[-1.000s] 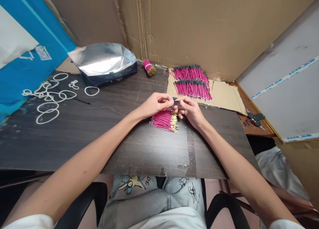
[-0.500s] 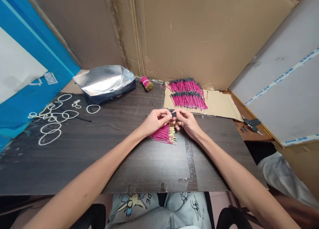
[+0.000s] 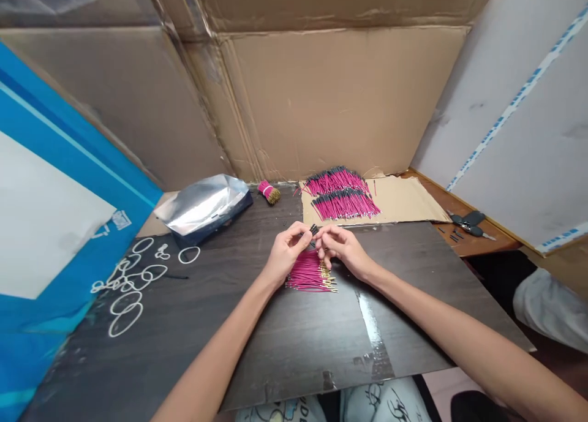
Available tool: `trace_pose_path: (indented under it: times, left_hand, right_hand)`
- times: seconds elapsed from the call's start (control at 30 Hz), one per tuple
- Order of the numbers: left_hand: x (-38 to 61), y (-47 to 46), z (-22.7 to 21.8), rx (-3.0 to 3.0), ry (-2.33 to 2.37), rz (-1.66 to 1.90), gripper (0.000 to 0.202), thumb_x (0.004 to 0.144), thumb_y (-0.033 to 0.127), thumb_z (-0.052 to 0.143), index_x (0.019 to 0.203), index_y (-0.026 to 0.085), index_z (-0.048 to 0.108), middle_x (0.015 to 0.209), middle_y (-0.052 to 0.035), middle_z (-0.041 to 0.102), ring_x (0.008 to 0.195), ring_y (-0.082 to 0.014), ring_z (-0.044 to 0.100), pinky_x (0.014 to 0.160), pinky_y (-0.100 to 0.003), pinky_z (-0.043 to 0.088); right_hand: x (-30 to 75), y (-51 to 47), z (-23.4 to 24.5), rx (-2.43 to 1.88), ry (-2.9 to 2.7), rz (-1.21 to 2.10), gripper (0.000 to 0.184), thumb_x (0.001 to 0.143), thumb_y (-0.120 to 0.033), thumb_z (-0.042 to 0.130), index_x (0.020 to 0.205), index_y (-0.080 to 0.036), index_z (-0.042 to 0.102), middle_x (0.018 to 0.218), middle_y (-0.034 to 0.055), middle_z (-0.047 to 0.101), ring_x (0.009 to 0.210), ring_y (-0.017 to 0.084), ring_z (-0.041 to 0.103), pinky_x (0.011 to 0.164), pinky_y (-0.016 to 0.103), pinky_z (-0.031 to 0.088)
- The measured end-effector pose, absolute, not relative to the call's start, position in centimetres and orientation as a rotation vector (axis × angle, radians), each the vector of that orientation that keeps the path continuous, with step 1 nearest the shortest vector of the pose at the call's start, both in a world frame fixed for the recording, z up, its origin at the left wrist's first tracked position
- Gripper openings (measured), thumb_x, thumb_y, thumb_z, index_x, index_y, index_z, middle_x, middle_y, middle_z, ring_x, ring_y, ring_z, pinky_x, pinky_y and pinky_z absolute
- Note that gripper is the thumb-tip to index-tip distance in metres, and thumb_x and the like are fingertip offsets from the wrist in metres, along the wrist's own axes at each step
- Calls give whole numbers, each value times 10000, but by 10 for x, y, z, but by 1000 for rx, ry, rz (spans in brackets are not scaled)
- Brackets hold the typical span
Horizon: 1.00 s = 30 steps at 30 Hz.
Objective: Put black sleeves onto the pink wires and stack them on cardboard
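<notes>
Over the middle of the dark table, my left hand [image 3: 290, 250] pinches a small cluster of short black sleeves [image 3: 314, 229] between thumb and fingers. Close beside it is my right hand [image 3: 342, 248], thumb and fingers pressed together; whatever lies in that pinch is too small to make out. Below both hands, a row of pink wires [image 3: 307, 271] with gold-coloured metal ends pointing right lies on the table, partly covered by my fingers.
On a cardboard sheet [image 3: 402, 198] lie two rows of pink wires with black ends [image 3: 346, 204]. A banded wire bundle [image 3: 269, 192] and a silver bag [image 3: 206, 204] stand left of it. White rubber bands [image 3: 126, 315] are scattered left. Black-handled cutters [image 3: 469, 222] lie right.
The camera view has tilted up and shifted, so the table sits lower. My hands stay together above the wires; the black sleeves now point upward from my left fingers, and my right fingers have drawn slightly apart from them.
</notes>
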<state>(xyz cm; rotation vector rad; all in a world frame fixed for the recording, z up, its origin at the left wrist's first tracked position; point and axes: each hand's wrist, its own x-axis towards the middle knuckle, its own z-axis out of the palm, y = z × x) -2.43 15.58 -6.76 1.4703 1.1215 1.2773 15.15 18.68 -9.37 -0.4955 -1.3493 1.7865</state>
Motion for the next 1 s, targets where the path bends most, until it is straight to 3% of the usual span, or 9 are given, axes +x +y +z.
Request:
trace_pose_path:
  times: [0.1,0.23,0.33,0.53,0.7,1.0]
  left_hand:
    - [-18,152,-67,1256,1030,1401,344,807,497,777,747,173,681,994,-53,570,877,-169,562,788,-256,492]
    - [-3,141,-65,1017,916,1391,306,806,495,789,881,205,722,1074,-55,595,948,-175,603,850,-263,527]
    - [5,137,-65,968,917,1425,279,803,465,797,869,205,722,1037,-46,604,976,-177,616,895,-267,530]
    - [0,142,-72,1227,1224,1582,228,804,420,791,791,197,741,950,-41,622,913,-181,604,823,-264,511]
    - [-3,145,-76,1126,1307,1683,258,770,409,814,777,161,744,839,-36,682,830,-167,609,799,-266,487]
    - [-1,145,-83,818,1263,1726,281,693,361,859,865,147,796,917,-61,755,846,-161,638,836,-273,485]
  right_hand:
    - [142,174,-94,-556,-1487,1599,284,893,-475,732,998,-218,674,719,-30,556,550,114,484,507,250,437]
    - [135,162,-93,-677,-1615,1266,174,928,-407,680,945,-234,672,818,-4,580,729,166,533,686,300,441]
    - [135,157,-90,-726,-1680,1132,168,955,-365,627,862,-226,640,812,-8,552,720,164,516,670,289,409]
    - [137,153,-89,-770,-1708,1128,201,969,-314,565,794,-216,553,764,-25,504,679,148,476,633,268,367]
    - [141,157,-91,-866,-1719,1025,202,980,-296,538,802,-204,565,772,-20,536,683,139,492,648,263,375]
    - [142,154,-93,-947,-1941,763,131,981,-265,579,868,-210,618,791,-14,592,692,144,553,679,270,392]
